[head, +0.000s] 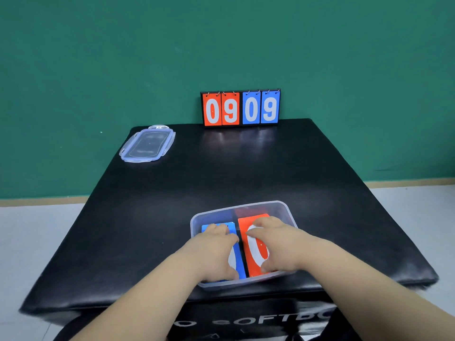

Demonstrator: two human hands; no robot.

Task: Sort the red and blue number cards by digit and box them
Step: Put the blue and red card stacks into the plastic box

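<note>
My left hand (216, 252) lying spread on blue card (237, 257), right hand (278, 242) spread on red card (253, 262), inside clear box (197, 221). Black tabletop (172, 205), green wall (98, 70) behind.

1. The scoreboard (240, 108) at the far edge of the table has a black frame, two red cards with white digits 0 and 9, and two blue cards with white 0 and 9
2. The table (172, 205) top is glossy black
3. The box (288, 212) near the front edge is clear plastic; in it lie a blue card (236, 252) and a red card (256, 252), each with a white digit
4. The lid (147, 143) at the far left corner is clear with a bluish rim
5. The wall (98, 70) is plain green
6. The floor (29, 237) is pale grey
</note>
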